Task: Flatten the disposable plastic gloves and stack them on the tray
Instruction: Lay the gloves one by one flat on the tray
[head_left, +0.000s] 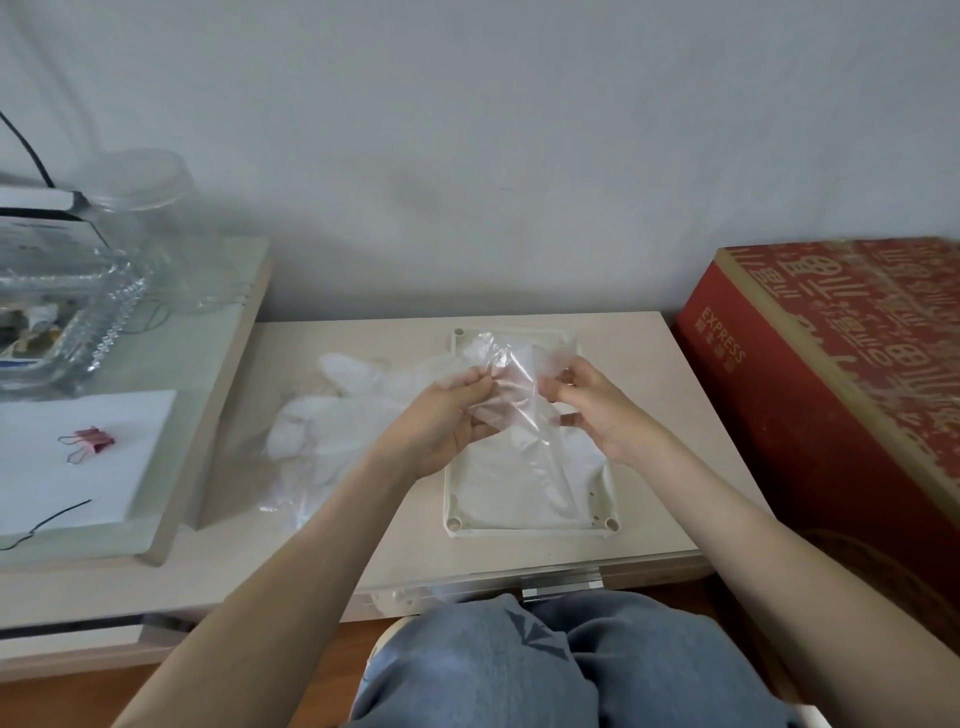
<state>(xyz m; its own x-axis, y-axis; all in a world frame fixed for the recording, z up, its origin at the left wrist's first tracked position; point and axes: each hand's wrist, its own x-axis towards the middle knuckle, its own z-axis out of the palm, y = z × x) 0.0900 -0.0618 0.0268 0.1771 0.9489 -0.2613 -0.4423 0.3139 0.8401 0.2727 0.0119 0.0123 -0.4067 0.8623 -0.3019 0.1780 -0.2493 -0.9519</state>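
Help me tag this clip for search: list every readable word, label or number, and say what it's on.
"EXPRESS": pale print on the side of the red box.
Smaller characters just under it: too blurred to read.
Large pale characters across the top of the red box: smeared, not readable.
Nothing else shows legible text.

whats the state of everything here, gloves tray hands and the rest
tray: lying flat, gloves in it
gloves on tray: lying fairly flat
held glove: crumpled, lifted above the tray
left hand: pinching the held glove
right hand: pinching the held glove
loose gloves: left of the tray, not yet stacked
binder clip: shut, lying down
red box: closed
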